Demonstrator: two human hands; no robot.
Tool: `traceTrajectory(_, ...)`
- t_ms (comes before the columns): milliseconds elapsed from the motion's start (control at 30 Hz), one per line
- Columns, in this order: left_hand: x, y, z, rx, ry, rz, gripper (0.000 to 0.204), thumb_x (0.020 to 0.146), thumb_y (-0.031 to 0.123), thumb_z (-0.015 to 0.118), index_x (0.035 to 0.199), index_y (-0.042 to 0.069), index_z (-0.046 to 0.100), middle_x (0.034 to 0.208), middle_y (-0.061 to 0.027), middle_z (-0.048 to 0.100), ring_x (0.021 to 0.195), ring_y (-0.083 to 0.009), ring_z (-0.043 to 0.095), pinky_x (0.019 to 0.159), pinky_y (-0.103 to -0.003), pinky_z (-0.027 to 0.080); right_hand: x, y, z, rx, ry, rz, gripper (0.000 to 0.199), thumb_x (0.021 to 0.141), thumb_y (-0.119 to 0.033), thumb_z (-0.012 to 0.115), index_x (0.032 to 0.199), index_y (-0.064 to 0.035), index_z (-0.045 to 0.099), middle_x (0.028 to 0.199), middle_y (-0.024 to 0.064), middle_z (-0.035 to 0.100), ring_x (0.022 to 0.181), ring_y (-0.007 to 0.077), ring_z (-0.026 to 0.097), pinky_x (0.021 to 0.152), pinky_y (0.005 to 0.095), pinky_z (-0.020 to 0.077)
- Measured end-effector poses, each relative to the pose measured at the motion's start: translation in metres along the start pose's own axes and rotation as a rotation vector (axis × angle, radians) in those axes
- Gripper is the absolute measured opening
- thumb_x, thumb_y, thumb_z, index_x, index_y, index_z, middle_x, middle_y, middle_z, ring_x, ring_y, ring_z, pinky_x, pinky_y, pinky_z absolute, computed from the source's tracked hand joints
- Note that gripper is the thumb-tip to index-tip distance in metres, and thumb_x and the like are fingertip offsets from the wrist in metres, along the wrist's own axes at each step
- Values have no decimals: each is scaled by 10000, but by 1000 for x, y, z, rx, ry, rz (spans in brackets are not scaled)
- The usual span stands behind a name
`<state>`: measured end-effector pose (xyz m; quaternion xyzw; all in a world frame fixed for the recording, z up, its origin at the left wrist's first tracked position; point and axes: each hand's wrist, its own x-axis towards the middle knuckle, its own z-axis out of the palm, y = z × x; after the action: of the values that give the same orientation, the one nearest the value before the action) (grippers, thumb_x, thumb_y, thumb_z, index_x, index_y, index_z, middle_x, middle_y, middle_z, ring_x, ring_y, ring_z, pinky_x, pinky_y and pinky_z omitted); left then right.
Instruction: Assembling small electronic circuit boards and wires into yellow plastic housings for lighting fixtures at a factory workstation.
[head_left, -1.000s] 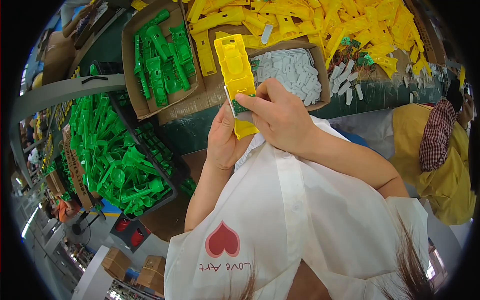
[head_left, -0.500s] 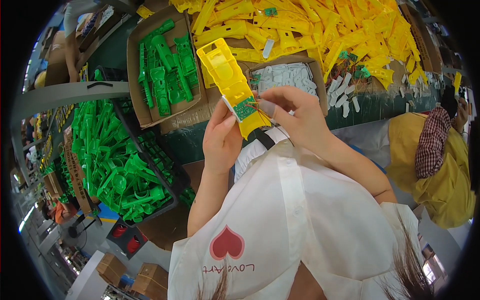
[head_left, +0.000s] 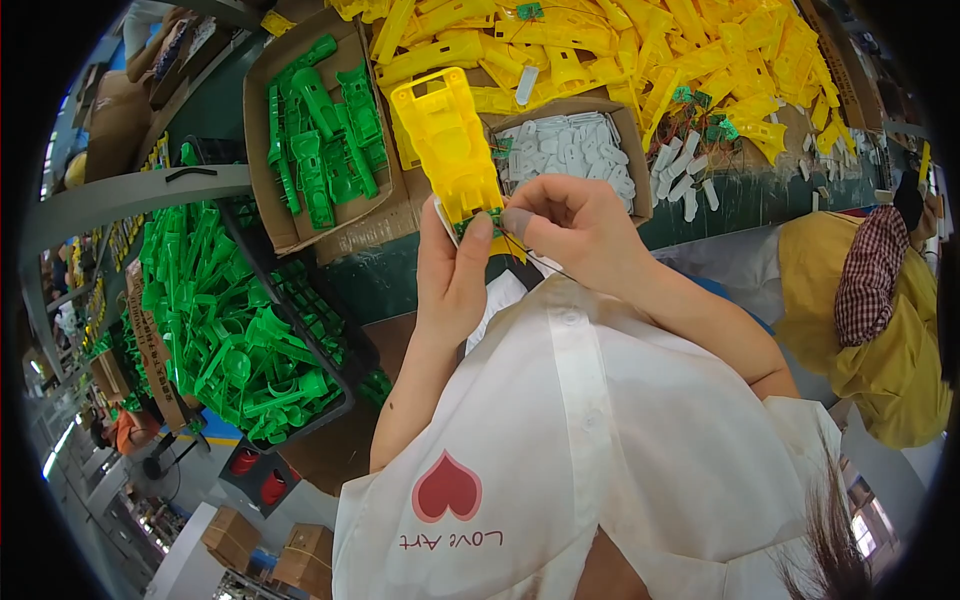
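Note:
My left hand [head_left: 452,275] is closed around the lower part of a yellow plastic housing half [head_left: 445,130], which stands tilted with its hollow, ribbed inside facing me. The left thumb presses on a small green circuit board [head_left: 497,216] lying in the housing's lower end and covers much of it. A white plastic piece [head_left: 444,218] shows along the left edge, by my left fingers. My right hand [head_left: 585,230] pinches at the board's right edge, where thin dark and reddish wires [head_left: 512,243] come out. The fingertips hide exactly what is pinched.
Behind my hands, a cardboard box [head_left: 640,190] holds small white plastic parts, with a heap of yellow housings [head_left: 570,65] beyond. Green shells fill a cardboard tray [head_left: 388,205] and a black crate [head_left: 335,412] at left. A person in yellow [head_left: 815,280] is at the right.
The left thumb has moved onto the circuit board, which was more exposed before. My right fingers have closed in at its edge. The yellow housing has turned slightly more upright.

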<state>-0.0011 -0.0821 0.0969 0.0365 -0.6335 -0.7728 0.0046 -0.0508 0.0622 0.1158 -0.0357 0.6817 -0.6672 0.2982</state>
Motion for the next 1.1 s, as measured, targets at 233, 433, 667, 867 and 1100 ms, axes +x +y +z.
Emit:
traceTrajectory(233, -2, -13, -1, 384, 87, 107, 296, 894, 126, 451, 1150, 1, 370, 969, -91, 528, 872, -143, 525, 747, -258, 426, 11, 8, -4, -90, -51, 14, 108, 782, -86, 591, 813, 16, 571, 666, -11, 552, 584, 18, 475, 512, 178, 386)
traceTrajectory(433, 1, -18, 10, 587, 124, 73, 374, 828, 77, 509, 1157, -13, 356, 921, -197, 553, 805, -340, 574, 661, -362, 460, 5, -14, 4, -376, 53, -171, 102, 766, -88, 590, 796, 9, 583, 655, 14, 581, 568, 45, 512, 508, 196, 409)
traceTrajectory(667, -2, -32, 11, 652, 146, 181, 456, 767, 7, 534, 1180, -17, 341, 904, -206, 556, 790, -381, 572, 628, -383, 468, 8, 3, 18, -351, 110, -221, 103, 764, -79, 573, 746, 22, 570, 590, 42, 576, 534, 63, 516, 484, 227, 412)
traceTrajectory(867, -1, -40, 14, 705, 120, 188, 428, 769, 7, 531, 1166, -10, 372, 902, -206, 555, 786, -367, 573, 628, -374, 466, 18, 8, 18, -430, 201, -290, 139, 771, -97, 561, 715, 29, 556, 579, 48, 571, 513, 85, 525, 477, 235, 419)
traceTrajectory(1100, 8, -22, 12, -17, 74, -266, 288, 840, 40, 500, 1121, 7, 444, 925, -56, 557, 809, -139, 551, 712, -233, 435, 22, -5, 1, -277, 33, 74, 160, 818, -134, 568, 784, 23, 557, 581, 41, 559, 507, 73, 506, 471, 218, 407)
